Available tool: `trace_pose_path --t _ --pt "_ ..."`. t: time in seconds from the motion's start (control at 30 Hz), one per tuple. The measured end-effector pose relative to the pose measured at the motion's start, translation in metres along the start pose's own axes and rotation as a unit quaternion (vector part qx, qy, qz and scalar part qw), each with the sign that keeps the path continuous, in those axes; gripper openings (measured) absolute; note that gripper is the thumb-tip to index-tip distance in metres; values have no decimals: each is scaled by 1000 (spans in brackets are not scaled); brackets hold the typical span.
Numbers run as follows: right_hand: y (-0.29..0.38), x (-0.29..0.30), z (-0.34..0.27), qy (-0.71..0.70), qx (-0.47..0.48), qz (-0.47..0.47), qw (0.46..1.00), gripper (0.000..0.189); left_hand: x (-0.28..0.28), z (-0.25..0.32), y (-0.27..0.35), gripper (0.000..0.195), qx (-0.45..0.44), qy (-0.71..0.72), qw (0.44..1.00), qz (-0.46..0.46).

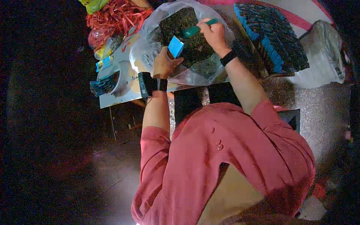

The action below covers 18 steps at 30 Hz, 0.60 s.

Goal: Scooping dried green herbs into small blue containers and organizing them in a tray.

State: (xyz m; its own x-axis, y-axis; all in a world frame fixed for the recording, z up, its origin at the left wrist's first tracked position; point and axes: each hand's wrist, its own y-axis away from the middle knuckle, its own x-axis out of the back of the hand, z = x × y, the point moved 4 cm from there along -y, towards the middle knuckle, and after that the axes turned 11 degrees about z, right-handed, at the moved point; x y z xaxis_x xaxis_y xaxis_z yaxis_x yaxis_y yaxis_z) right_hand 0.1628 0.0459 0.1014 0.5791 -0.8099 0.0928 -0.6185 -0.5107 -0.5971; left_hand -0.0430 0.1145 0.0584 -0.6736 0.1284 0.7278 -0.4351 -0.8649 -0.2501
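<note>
A large clear plastic bag (174,14) lies spread on the table, its mouth wide around a heap of dark, loose, grainy material (194,52). My left hand (164,63) grips a small blue packet (176,47) upright over the bag's left side. In my right hand (213,33) is the handle of a green plastic scoop (191,31), held above the dark heap. The scoop's bowl is near the top of the packet, and blur hides what it carries.
Red shredded strips (118,19) are piled at the back left. Below them stands a round clear container (115,84) with blue packets. At right lies a large heap of dark-and-blue packets (272,39) beside a grey plastic bag (323,56). The white tabletop's edge (123,98) runs before me.
</note>
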Motion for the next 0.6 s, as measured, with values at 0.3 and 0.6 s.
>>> trace_pose_path --t 0.3,0.6 --pt "50 -25 50 -11 -245 -85 966 34 -2 -1 -1 49 9 3 1000 -2" --pt "30 -6 55 -186 -331 0 925 20 -1 1 0 46 -24 -13 999 19"
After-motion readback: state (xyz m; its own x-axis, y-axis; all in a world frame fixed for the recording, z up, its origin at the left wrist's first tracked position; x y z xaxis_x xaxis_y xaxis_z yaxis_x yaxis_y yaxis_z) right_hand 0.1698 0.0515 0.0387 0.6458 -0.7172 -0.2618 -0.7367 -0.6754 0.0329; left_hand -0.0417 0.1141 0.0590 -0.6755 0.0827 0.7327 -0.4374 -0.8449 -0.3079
